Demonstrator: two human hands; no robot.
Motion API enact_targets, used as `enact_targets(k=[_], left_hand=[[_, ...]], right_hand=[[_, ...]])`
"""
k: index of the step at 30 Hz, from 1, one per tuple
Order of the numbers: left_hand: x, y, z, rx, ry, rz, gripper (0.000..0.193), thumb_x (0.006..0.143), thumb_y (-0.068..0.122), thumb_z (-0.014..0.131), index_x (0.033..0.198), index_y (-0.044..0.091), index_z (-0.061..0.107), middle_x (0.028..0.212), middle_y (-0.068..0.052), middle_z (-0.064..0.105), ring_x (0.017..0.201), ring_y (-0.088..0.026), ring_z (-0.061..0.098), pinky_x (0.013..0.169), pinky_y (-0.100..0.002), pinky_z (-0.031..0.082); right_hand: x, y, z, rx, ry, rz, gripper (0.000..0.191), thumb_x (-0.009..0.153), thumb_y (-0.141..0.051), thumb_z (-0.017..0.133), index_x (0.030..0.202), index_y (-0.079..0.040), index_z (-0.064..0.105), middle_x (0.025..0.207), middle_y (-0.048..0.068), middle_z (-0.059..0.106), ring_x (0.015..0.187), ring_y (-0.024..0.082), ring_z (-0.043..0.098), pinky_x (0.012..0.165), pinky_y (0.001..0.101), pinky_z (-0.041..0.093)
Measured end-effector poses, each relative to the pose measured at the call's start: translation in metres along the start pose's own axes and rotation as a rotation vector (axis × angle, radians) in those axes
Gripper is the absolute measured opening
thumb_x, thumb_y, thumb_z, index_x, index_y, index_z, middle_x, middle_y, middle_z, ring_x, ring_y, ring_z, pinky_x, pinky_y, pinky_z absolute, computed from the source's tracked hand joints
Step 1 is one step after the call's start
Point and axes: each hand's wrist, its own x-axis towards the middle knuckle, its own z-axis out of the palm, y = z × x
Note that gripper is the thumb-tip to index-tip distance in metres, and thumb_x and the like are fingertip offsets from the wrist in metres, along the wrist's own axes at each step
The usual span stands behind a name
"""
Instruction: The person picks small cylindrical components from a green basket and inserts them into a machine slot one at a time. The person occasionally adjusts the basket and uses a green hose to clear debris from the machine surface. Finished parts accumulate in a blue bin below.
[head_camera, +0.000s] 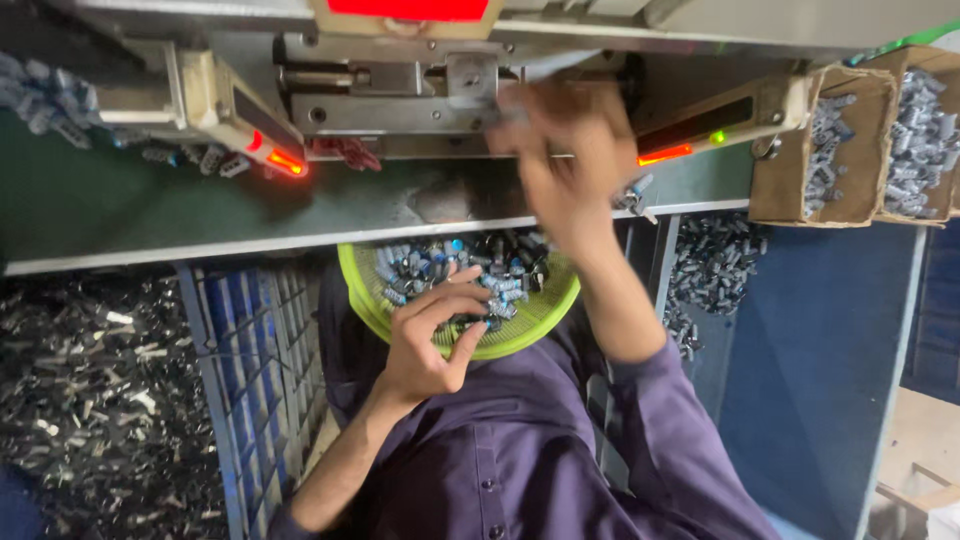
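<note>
— Small cylindrical parts (470, 268), grey and blue, heaped in that yellow-green mesh basket (535, 318) sitting on the person's lap, just under the edge of the green work surface (150, 205).

— And the left hand (432, 335)?

— Down in the basket, fingers curled into the heap, thumb tucked under. It's closed loosely around a few of those parts; how many, I can't tell from here.

— The right hand (570, 165)?

— Up at the machine (400, 90), raised over the work surface, right by the metal fixture. It's blurred. Fingers spread and partly bent; whether it's pinching a part, I can't tell.

— What's lit on the machine?

— Two orange-red lights low on its front, one on the left (287, 162) and one on the right (664, 154), with a small green light (716, 136) just beside the right one.

— Around them?

— Cardboard boxes (835, 150) on the right, full of the same sort of grey parts. A blue wire crate (255, 370) at the left of the lap, and a dark pile of scrap pieces (90, 400) beyond it. More parts (715, 265) lie loose under the bench on the right. Purple shirt sleeves (660, 420) on both arms.
</note>
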Motion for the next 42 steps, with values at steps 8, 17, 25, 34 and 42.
enact_targets(k=[8,17,25,34,42], left_hand=[[-0.019,-0.014,-0.01,-0.118,0.073,-0.105,0.006,0.085,0.007,0.07,0.085,0.001,0.069,0.077,-0.009,0.07,0.067,-0.02,0.069,0.064,-0.03,0.052],[-0.029,-0.03,-0.02,-0.389,0.15,-0.106,0.012,0.089,0.008,0.068,0.089,-0.004,0.068,0.071,-0.005,0.061,0.059,-0.013,0.051,0.058,-0.025,0.038],[-0.009,-0.019,-0.008,-0.42,0.111,-0.181,0.029,0.088,0.0,0.069,0.113,-0.001,0.056,0.11,-0.012,0.057,0.087,-0.011,0.057,0.074,-0.024,0.049],[0.004,-0.013,-0.005,0.157,0.11,-0.046,0.021,0.084,-0.002,0.075,0.101,0.0,0.062,0.096,-0.01,0.068,0.077,-0.023,0.071,0.07,-0.029,0.056],[0.0,-0.017,-0.008,0.612,0.193,0.281,0.023,0.074,0.002,0.072,0.097,0.003,0.067,0.096,-0.009,0.067,0.076,-0.029,0.069,0.07,-0.038,0.056]], right_hand=[[0.048,0.001,0.013,-0.216,-0.221,-0.114,0.021,0.089,0.006,0.082,0.101,-0.004,0.068,0.104,0.004,0.077,0.094,0.024,0.074,0.085,0.0356,0.052],[-0.067,-0.051,0.005,0.205,-0.574,0.137,0.036,0.105,-0.032,0.052,0.115,0.0,0.067,0.117,0.017,0.068,0.116,0.033,0.062,0.102,0.0437,0.047],[-0.168,-0.021,0.015,0.553,-0.25,0.684,0.031,0.091,-0.025,0.082,0.105,0.0,0.071,0.115,0.011,0.071,0.11,0.022,0.067,0.1,0.0351,0.051],[-0.137,-0.034,0.004,0.288,-0.333,0.422,0.023,0.088,-0.007,0.081,0.106,0.0,0.069,0.108,0.009,0.073,0.103,0.023,0.074,0.092,0.0321,0.058],[-0.174,-0.029,0.026,0.921,-0.017,0.828,0.033,0.091,-0.011,0.081,0.108,0.0,0.054,0.11,0.015,0.072,0.104,0.018,0.071,0.091,0.0314,0.06]])
